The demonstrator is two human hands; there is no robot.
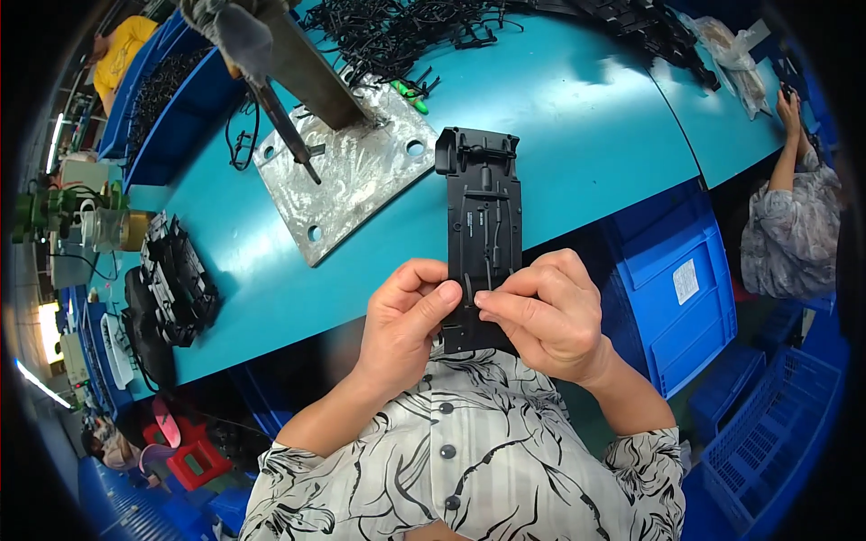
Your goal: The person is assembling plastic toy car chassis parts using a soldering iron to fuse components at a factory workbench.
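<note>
A long black plastic toy-car chassis (465,236) is held up in front of my chest, its far end over the edge of the teal table. Moulded rods and a raised crosspiece show on its face. My left hand (406,311) grips its left edge, the thumb lying on the near part. With thumb and index finger pinched together, my right hand (550,311) touches the chassis near its middle. Whether a small part sits in that pinch is hidden by the fingertips.
A metal base plate (347,180) with an upright post and a pointed tool stands beyond the chassis. Black parts (397,36) heap at the back; more chassis (171,279) stack at left. Blue bins (672,288) are below the table at right. Another person's hand (788,104) is far right.
</note>
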